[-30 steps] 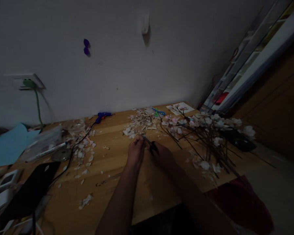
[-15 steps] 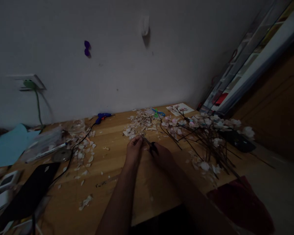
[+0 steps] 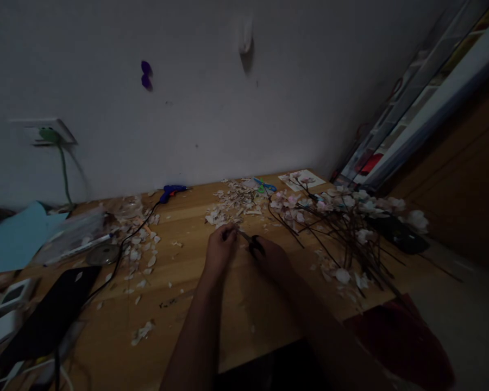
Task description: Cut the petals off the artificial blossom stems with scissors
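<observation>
In my right hand [image 3: 271, 256] is a pair of black-handled scissors [image 3: 256, 247], fingers around the handles and blades pointing up and left. The blades reach to my left hand [image 3: 221, 247], whose fingers are pinched together. What that pinch holds is too small and dark to make out. Just beyond both hands lies a heap of pale petal-like scraps [image 3: 236, 201]. To the right, a pile of artificial blossom branches [image 3: 342, 217] with pinkish-white flowers and dark stems spreads over the wooden table [image 3: 179, 293].
A blue glue gun [image 3: 171, 191] lies near the wall, its black cord running left. Blue-and-green scissors [image 3: 264, 186] rest behind the scraps. Loose petals [image 3: 134, 254], a tape roll [image 3: 102, 254] and a black flat object [image 3: 51, 317] are at left. Red cloth [image 3: 399, 336] hangs at right.
My left hand has turned slightly and its fingers have shifted at the blade tips. The scissors stay in my right hand at nearly the same place. The view has tilted a little.
</observation>
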A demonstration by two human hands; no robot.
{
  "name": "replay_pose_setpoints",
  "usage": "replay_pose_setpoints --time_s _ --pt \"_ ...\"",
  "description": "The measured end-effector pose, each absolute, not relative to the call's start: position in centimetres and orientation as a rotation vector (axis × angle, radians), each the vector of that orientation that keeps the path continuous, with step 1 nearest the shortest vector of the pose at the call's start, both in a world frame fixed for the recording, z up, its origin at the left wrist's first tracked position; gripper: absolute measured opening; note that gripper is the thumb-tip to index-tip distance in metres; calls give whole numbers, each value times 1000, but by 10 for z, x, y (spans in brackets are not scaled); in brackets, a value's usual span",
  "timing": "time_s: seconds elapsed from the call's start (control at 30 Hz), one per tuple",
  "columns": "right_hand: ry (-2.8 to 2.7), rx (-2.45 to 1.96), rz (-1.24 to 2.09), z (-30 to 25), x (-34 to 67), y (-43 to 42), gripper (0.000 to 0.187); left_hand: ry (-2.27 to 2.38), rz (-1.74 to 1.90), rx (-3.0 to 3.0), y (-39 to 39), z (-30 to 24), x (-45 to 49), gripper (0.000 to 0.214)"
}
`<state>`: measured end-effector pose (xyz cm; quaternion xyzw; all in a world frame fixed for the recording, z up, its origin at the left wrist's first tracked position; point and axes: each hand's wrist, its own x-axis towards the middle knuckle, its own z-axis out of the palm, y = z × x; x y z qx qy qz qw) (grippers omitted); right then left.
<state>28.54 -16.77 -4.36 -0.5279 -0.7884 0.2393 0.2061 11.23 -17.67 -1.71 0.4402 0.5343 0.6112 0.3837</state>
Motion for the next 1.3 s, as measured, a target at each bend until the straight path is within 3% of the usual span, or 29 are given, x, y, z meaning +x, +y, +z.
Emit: replay_pose_setpoints --time_s 0.33,0.6,1.3 --pt "-1980 -1395 795 -51 289 -162 20 1209 1569 690 -172 -33 121 37" --pt "-2189 -1492 653 -40 283 -172 19 918 1755 458 -170 -42 143 31" --pt "-2185 -1446 633 -47 286 -169 18 1136 1665 665 -169 -41 134 31"
